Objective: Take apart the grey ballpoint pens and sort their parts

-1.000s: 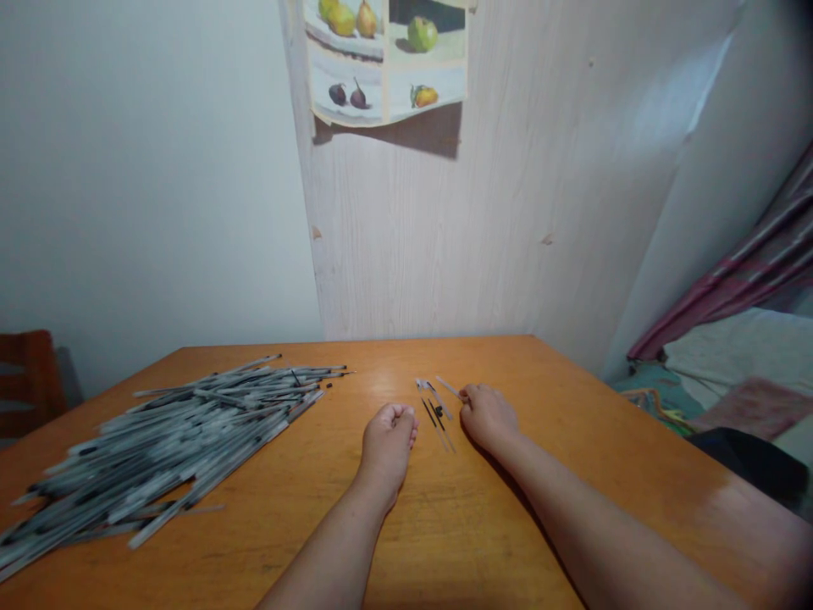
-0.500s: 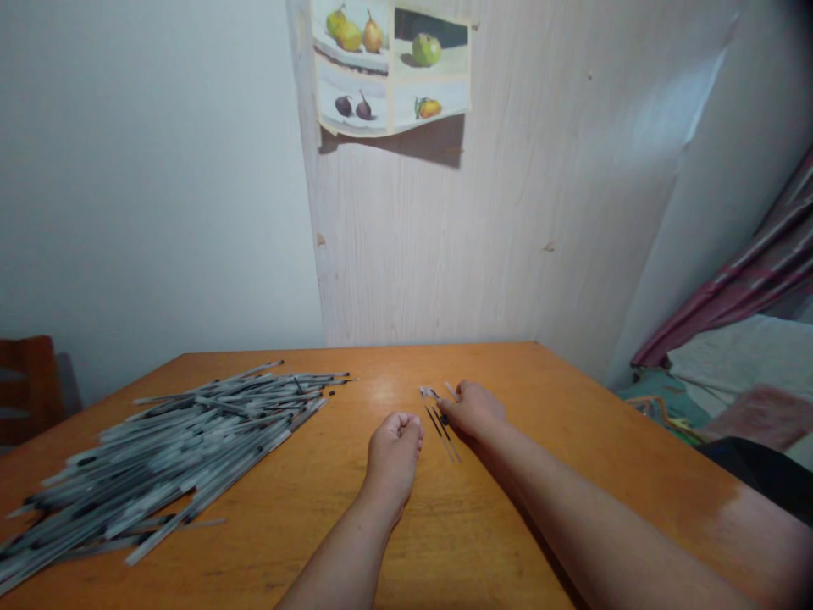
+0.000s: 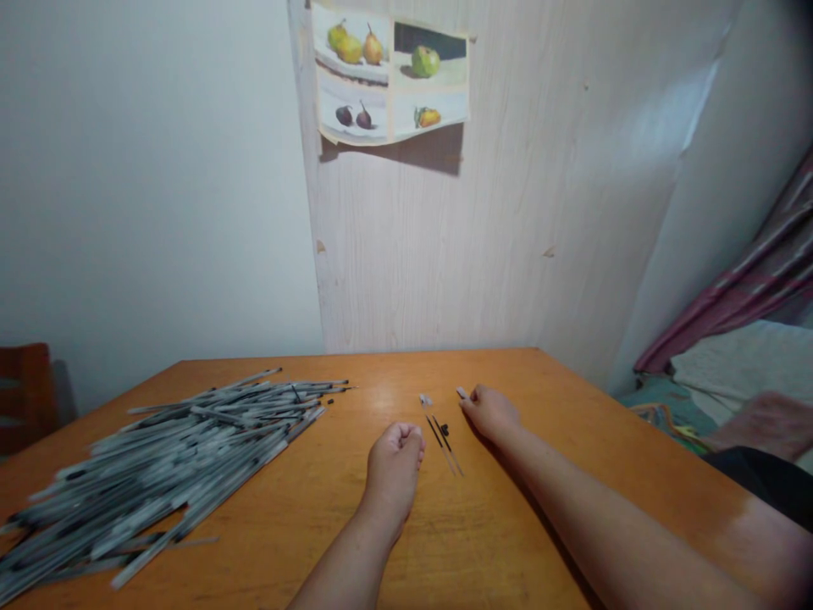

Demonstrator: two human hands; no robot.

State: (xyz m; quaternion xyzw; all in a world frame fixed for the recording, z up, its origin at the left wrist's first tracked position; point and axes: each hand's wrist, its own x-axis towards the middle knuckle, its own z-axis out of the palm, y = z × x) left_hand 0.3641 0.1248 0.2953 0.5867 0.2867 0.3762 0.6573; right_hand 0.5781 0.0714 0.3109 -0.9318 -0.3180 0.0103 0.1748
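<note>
My left hand (image 3: 395, 462) is closed above the middle of the table, its fingers curled in; anything inside them is hidden. With thumb and fingertips, my right hand (image 3: 492, 413) pinches a small pale piece (image 3: 461, 393) that looks like clear plastic. Between the hands lie two thin pen refills (image 3: 435, 430), dark along their upper parts and pale at the near ends. Small black caps (image 3: 445, 429) rest against them. Just beyond are several tiny clear pieces (image 3: 425, 400), too small to name.
A large heap of pen refills (image 3: 184, 449), translucent with black ends, covers the left of the wooden table (image 3: 508, 542). One small black bit (image 3: 330, 402) lies beside it. A chair back (image 3: 29, 390) stands at far left; bedding (image 3: 749, 364) is at right.
My right hand has moved right, away from the refills, with the pale piece in its fingers, and the black caps now show. The left hand stays closed in nearly the same place.
</note>
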